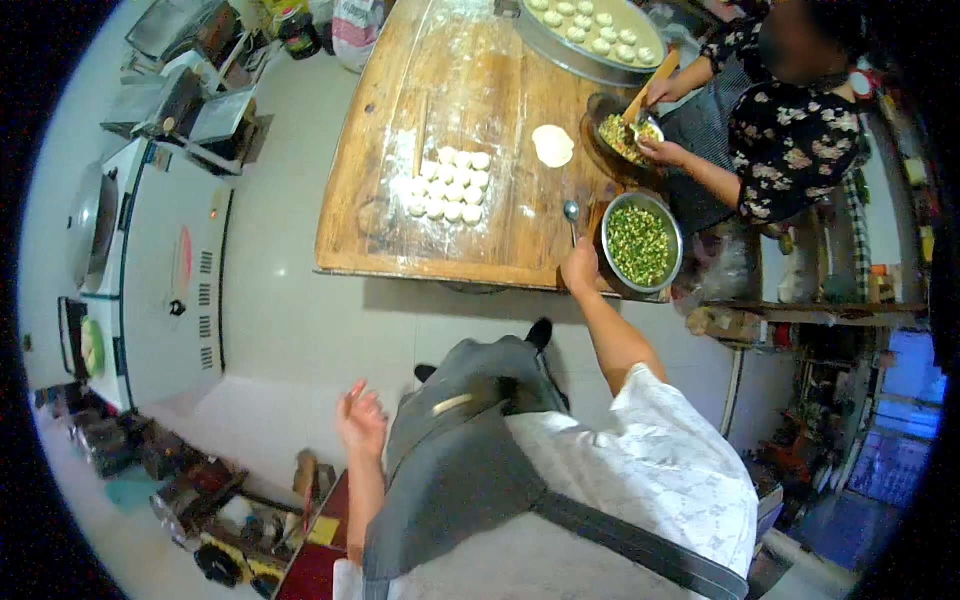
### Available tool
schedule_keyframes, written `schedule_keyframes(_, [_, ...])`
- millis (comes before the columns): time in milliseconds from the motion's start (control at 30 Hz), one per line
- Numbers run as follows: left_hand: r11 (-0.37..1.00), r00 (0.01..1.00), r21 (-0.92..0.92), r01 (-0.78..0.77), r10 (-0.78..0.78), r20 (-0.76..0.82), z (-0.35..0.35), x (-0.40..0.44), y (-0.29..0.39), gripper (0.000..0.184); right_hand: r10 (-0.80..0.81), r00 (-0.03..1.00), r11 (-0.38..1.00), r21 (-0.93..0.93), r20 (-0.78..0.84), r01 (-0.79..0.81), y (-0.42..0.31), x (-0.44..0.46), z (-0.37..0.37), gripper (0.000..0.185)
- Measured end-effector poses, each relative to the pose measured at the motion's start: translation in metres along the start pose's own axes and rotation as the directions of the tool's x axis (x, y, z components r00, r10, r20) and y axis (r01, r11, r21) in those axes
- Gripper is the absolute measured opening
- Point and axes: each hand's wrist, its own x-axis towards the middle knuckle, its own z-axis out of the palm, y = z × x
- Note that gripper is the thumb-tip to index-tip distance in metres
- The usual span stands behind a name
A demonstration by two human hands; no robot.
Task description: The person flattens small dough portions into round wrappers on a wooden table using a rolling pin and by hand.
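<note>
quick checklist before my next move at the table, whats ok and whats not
1. Silver metal spoon firmly gripped: cannot tell; your right hand is at its handle, but the fingers' hold is unclear.
2. Left hand over the brown wooden table: not ok; it hangs away from it, holding nothing visible.
3. Round silver metal bowl of chopped green filling close by: ok, beside your right hand.
4. Flat, round white dough sheet separate: ok, apart from the small white dough pieces.
5. Co-worker's hands clear of that bowl: ok, they're at the dark bowl beyond it.
</note>
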Motion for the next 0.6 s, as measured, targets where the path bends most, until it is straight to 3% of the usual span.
schedule_keyframes(33, [0.998, 0.995, 0.0, -0.059, 0.059, -0.082, 0.004, 0.007, -0.005, 0.048, -0.013, 1.0, 0.998, -0.061, 0.009, 0.013, 0.008, 0.015, -0.018, 0.019])
schedule_keyframes(67, [0.999, 0.998, -0.004, -0.041, 0.041, -0.052, 0.0, 0.014, -0.009, 0.048, -0.014, 0.999, 0.993, -0.117, 0.028, 0.017, 0.016, 0.024, -0.029, 0.016])
schedule_keyframes(100, [1.0, 0.984, -0.022, -0.011, 0.007, -0.178, -0.061, -0.082, 0.063, 0.045, 0.041, 0.989, 0.984, -0.179, 0.141, -0.015, -0.009, -0.087, -0.03, 0.016])
schedule_keyframes(167, [0.998, 0.995, 0.008, -0.06, 0.06, -0.083, -0.056, -0.037, 0.139, 0.043, -0.107, 0.994, 0.95, -0.295, -0.012, 0.099, -0.066, -0.069, 0.0, 0.015])
schedule_keyframes(200, [0.998, 0.996, 0.004, -0.063, 0.064, -0.056, -0.052, -0.006, 0.142, 0.042, -0.08, 0.996, 0.963, -0.253, 0.044, 0.089, -0.092, -0.057, -0.024, 0.016])
schedule_keyframes(367, [0.994, 0.995, 0.06, -0.097, 0.097, -0.007, -0.039, 0.052, 0.219, 0.04, 0.0, 0.989, 0.98, -0.196, 0.149, 0.03, -0.182, -0.059, 0.011, 0.018])
schedule_keyframes(433, [0.995, 0.997, 0.066, -0.072, 0.075, -0.032, -0.011, 0.078, 0.246, 0.041, -0.172, 0.979, 0.982, -0.061, 0.112, 0.18, -0.245, -0.046, 0.016, 0.021])
schedule_keyframes(467, [0.995, 0.997, 0.076, -0.066, 0.068, -0.025, -0.003, 0.09, 0.259, 0.041, -0.165, 0.982, 0.985, -0.038, 0.094, 0.169, -0.259, -0.032, 0.045, 0.025])
schedule_keyframes(533, [0.95, 0.994, 0.301, -0.088, 0.104, -0.036, 0.011, 0.113, 0.287, 0.041, -0.134, 0.985, 0.991, -0.001, 0.107, 0.135, -0.331, -0.013, 0.059, 0.026])
schedule_keyframes(567, [0.944, 0.995, 0.317, -0.091, 0.102, -0.019, 0.018, 0.121, 0.301, 0.041, -0.12, 0.984, 0.993, 0.04, 0.129, 0.115, -0.364, 0.0, 0.065, 0.027])
schedule_keyframes(600, [0.912, 0.995, 0.403, -0.082, 0.094, -0.011, 0.024, 0.127, 0.323, 0.042, -0.187, 0.979, 0.982, 0.02, 0.085, 0.186, -0.381, 0.017, 0.091, 0.027])
